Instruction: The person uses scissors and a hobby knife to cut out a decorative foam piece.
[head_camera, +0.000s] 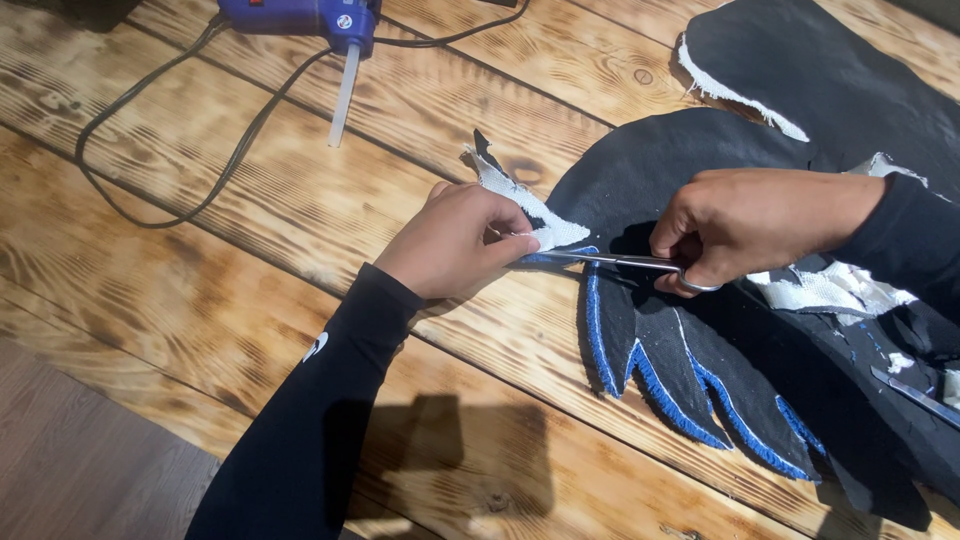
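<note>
Item: trimming cut in progress, centre of frame. My left hand (458, 243), fingers closed, pinches a frayed strip of white woven fabric with a black tip (512, 198) and lifts it off the edge of the large black wing-shaped cloth piece with blue-fringed feather tips (700, 360), which fills the right half of the frame on the scorched wooden plank table (300, 270). My right hand (745, 225) grips the steel scissors (610, 261) through the loops, blades pointing left beneath the strip, nearly shut on the cloth edge. Handling note, as I judge it: keep the strip taut and raised, run the blades just beside the blue edging without nicking it, take short bites. Also present: blue hot-glue gun with pale glue stick (320, 25), upper left, its dark cable (170, 150) looping across the boards, well apart from both hands.
</note>
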